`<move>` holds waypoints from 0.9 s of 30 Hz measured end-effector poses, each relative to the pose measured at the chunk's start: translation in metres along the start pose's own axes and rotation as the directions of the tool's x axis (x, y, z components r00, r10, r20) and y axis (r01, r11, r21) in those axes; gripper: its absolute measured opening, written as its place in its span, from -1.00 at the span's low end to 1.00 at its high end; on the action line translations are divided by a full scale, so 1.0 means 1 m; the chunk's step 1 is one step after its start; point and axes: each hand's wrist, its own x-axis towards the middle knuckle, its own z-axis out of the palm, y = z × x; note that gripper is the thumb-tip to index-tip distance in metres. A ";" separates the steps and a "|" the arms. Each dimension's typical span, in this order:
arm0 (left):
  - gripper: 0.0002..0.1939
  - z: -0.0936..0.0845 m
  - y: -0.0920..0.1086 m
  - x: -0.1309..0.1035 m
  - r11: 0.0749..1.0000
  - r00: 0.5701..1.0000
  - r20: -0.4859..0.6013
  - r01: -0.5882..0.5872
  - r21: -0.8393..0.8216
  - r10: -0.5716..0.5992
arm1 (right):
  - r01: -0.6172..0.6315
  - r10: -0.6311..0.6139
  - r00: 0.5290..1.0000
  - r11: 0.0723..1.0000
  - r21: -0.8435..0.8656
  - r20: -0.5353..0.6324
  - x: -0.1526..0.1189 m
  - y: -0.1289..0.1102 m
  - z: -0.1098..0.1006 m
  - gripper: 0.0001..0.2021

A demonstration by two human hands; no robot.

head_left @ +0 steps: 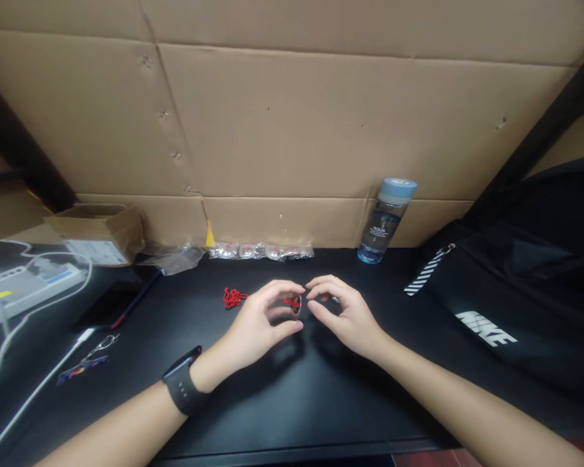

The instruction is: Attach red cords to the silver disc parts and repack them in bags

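My left hand [260,314], with a black watch [183,379] on the wrist, has its fingers and thumb curled around a small round disc-like thing [296,305] with a shiny rim and a red band across it. A bunched red cord [232,298] lies on the black table just left of that hand and runs in behind it. Close to the disc's right side, my right hand [343,314] is curved with its thumb and fingers apart. A small pale bit shows behind its fingers; I cannot make out what it is.
Several wrapped round silver pieces [260,251] lie along the cardboard wall beside a clear plastic bag [178,258]. A blue-capped bottle [385,220] stands behind my right hand. At right is a black bag [467,292]; at left are a power strip [34,285], phone [114,301], box [100,233] and white cable [39,402].
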 end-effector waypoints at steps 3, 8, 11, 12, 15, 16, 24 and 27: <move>-0.56 0.002 0.001 -0.002 0.994 0.996 0.022 -0.089 0.066 0.087 | -0.043 0.041 0.998 0.998 0.037 0.050 0.001 0.001 0.002 -0.92; -0.57 0.003 0.000 -0.002 0.974 0.986 0.057 -0.161 0.162 0.154 | -0.069 0.063 0.995 0.995 0.073 0.081 0.001 0.002 0.004 -0.93; -0.57 0.003 -0.001 -0.002 0.967 0.985 0.061 -0.170 0.187 0.161 | -0.074 0.068 0.994 0.995 0.069 0.089 0.001 0.002 0.004 -0.94; -0.58 0.003 -0.001 -0.002 0.966 0.985 0.062 -0.170 0.195 0.161 | -0.074 0.068 0.993 0.995 0.063 0.094 0.001 0.002 0.004 -0.94; -0.59 0.003 -0.002 -0.002 0.964 0.984 0.063 -0.174 0.202 0.164 | -0.066 0.062 0.993 0.997 0.036 0.103 0.001 0.000 0.004 -0.95; -0.58 0.004 -0.002 -0.003 0.963 0.984 0.065 -0.178 0.200 0.168 | -0.060 0.057 0.993 0.998 0.026 0.105 0.001 0.000 0.004 -0.95; -0.57 0.003 0.003 -0.004 0.954 0.980 0.100 -0.189 0.232 0.170 | -0.053 0.053 0.990 0.999 0.001 0.129 0.001 0.000 0.001 -0.92; -0.60 0.001 0.005 -0.004 0.956 0.983 0.076 -0.183 0.230 0.170 | -0.073 0.075 0.990 0.997 -0.027 0.115 0.002 0.003 -0.002 -0.91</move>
